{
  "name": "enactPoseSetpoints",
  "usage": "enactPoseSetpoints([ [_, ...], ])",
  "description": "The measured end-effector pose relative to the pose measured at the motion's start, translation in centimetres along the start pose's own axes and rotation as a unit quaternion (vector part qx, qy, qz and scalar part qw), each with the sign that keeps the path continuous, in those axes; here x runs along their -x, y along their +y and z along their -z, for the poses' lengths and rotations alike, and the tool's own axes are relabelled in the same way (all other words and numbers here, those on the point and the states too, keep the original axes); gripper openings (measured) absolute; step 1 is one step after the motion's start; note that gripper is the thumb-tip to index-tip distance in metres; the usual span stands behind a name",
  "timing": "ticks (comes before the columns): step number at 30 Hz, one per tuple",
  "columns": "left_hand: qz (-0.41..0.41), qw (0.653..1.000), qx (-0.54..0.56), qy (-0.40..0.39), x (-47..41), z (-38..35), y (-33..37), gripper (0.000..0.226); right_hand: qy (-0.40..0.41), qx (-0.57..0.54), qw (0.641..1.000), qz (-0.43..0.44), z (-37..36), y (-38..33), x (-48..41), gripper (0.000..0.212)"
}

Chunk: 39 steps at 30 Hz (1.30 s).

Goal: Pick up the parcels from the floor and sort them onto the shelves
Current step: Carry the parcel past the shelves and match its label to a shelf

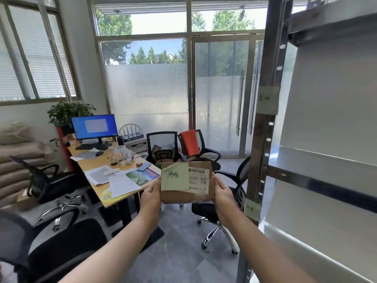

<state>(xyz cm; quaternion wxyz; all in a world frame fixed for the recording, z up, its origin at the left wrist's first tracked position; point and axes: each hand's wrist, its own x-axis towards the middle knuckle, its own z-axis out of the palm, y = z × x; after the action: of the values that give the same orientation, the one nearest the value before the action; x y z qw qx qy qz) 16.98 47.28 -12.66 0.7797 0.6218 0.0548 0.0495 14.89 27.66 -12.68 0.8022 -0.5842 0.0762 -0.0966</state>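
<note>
I hold a small brown cardboard parcel (184, 198) upright in front of me at chest height. A green sticky note with handwriting covers its left half and a white barcode label its right half. My left hand (151, 196) grips its left edge and my right hand (223, 194) grips its right edge. The metal shelf unit (318, 180) stands close on the right, its shelves bare. Green handwritten labels (267, 100) are stuck on its upright post, another label (252, 209) lower down.
A wooden desk (114, 193) with a monitor (94, 126), papers and cups stands to the left. Black office chairs (222, 203) stand around it, one with an orange cloth. Glass doors (220, 94) lie ahead. Stacked sacks (18, 158) line the left wall.
</note>
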Motion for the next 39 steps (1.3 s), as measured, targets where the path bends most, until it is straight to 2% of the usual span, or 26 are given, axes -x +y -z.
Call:
enactPoseSetpoints([
  [4, 0.010, 1.000, -0.003, -0.026, -1.4, -1.3, -0.8, 0.030, 0.011, 0.005, 1.000, 0.001, 1.1, 0.2, -1.3, 0.031],
  [9, 0.031, 0.998, 0.014, -0.044, -2.6, -2.4, -2.7, 0.036, 0.033, -0.001, 0.999, -0.015, 2.3, 1.2, -2.5, 0.031],
  [15, 0.046, 0.996, 0.016, -0.069, -4.5, -3.5, -4.6, 0.027, 0.054, 0.003, 0.998, -0.018, 3.2, 2.1, -3.3, 0.033],
  [23, 0.061, 0.986, 0.012, -0.156, -8.5, -4.9, -5.2, 0.025, 0.126, 0.007, 0.992, -0.019, 3.5, 2.1, -4.4, 0.029],
  [28, 0.063, 0.978, 0.012, -0.200, -11.0, -5.4, -5.6, 0.025, 0.159, 0.008, 0.987, 0.006, 2.9, 2.1, -5.1, 0.041],
  [33, 0.083, 0.970, 0.018, -0.227, -13.0, -5.3, -6.2, 0.025, 0.166, -0.025, 0.986, 0.020, 2.2, 3.0, -5.2, 0.030],
  [39, 0.118, 0.956, -0.003, -0.270, -13.8, -4.9, -7.8, 0.031, 0.230, -0.021, 0.973, 0.022, 1.6, 5.4, -3.9, 0.029],
])
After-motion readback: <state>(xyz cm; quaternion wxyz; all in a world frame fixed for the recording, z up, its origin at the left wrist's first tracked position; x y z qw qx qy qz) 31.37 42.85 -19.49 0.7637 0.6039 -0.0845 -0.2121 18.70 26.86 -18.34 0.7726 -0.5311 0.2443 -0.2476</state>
